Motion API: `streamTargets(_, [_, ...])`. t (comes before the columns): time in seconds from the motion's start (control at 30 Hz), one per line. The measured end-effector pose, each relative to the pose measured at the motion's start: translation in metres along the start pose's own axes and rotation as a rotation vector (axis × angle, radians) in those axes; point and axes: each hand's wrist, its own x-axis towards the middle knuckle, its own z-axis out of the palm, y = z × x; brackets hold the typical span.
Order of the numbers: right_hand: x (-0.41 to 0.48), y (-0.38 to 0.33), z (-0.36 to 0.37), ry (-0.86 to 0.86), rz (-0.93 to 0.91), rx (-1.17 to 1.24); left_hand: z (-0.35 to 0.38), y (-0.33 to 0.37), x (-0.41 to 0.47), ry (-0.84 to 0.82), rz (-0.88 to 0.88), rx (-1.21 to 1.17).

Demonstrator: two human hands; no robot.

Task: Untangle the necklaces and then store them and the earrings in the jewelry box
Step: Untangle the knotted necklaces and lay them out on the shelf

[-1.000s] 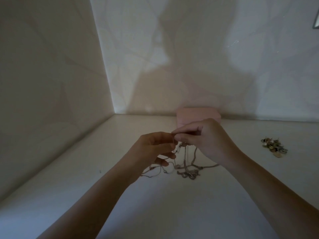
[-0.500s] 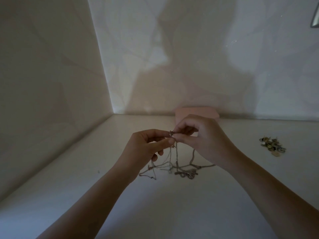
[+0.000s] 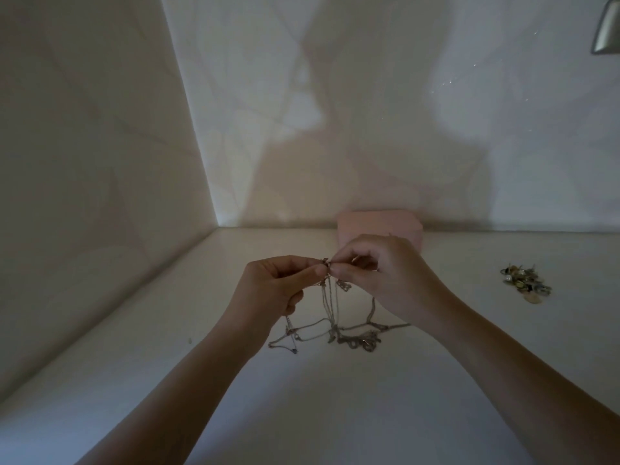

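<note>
In the head view, the left hand (image 3: 278, 286) and right hand (image 3: 385, 280) each pinch the top of the necklaces (image 3: 330, 297) between thumb and forefinger. Compared with a second ago they sit slightly higher, and a small metal piece now shows between the fingertips. Strands hang below the hands to a tangle on the table (image 3: 302, 414), so untangling is likely unfinished. The earrings (image 3: 525, 283) lie well right of the right hand. The pink jewelry box (image 3: 379, 223) is half hidden behind that hand. The dim light hides the chain count.
</note>
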Motion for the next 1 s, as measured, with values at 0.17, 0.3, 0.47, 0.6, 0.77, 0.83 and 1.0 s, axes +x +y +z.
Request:
streamTargets(0.17, [0.001, 0.0, 0.001, 0.032, 0.046, 0.197, 0.001, 0.0, 0.0, -0.004, 0.032, 0.05])
streamTargets(0.3, [0.002, -0.005, -0.001, -0.021, 0.058, 0.28, 0.002, 0.0, -0.001, -0.011, 0.038, 0.037])
streamTargets(0.47, [0.001, -0.007, 0.0, -0.018, 0.07, 0.261, 0.0, -0.001, 0.0, 0.001, 0.038, 0.023])
streamTargets(0.6, [-0.001, -0.009, -0.004, 0.014, 0.074, 0.233, 0.001, -0.001, 0.0, -0.026, 0.021, 0.025])
streamTargets(0.77, [-0.003, -0.011, -0.001, 0.006, 0.096, 0.169, 0.002, -0.002, 0.001, -0.083, 0.007, 0.044])
streamTargets(0.83, [-0.002, -0.01, 0.0, -0.014, 0.09, 0.168, 0.002, -0.001, 0.0, -0.099, 0.008, 0.037])
streamTargets(1.0, [-0.001, -0.006, 0.001, -0.052, 0.099, 0.206, -0.001, -0.001, 0.001, -0.067, 0.048, 0.032])
